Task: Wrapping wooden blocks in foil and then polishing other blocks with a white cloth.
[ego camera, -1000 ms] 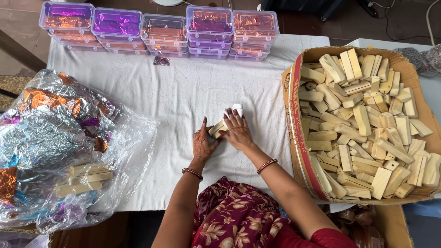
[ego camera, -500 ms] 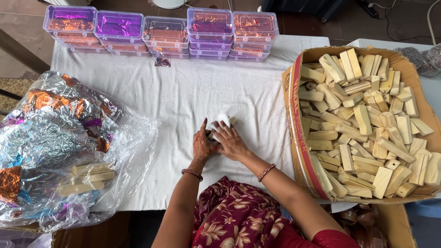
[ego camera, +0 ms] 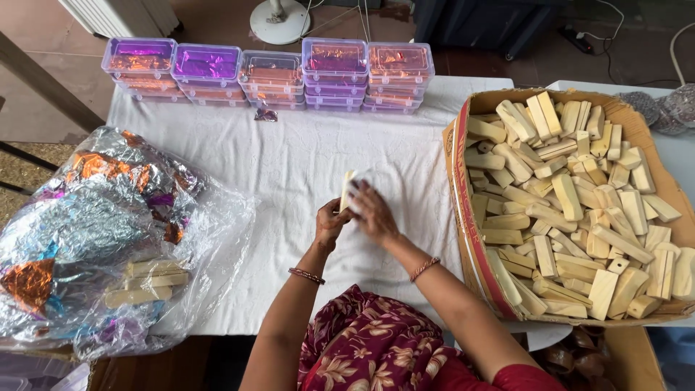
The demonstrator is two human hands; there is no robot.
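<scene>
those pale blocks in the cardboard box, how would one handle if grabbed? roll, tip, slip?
The blocks look like flat-sided wooden bars, so one would probably stay stiff and not roll. The left hand holds a block upright by its edge, so they seem light. In the box they lie loosely heaped, so neighbours may shift.

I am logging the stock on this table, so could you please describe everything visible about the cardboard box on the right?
The cardboard box is a wide, shallow, open-topped brown carton whose worn side walls splay outward, with a red stripe on its left wall. It sits at the right end of the table, on the white cloth, and its near corner juts past the table edge. It is heaped with pale wooden blocks lying in all directions. Neither hand touches it.
</scene>
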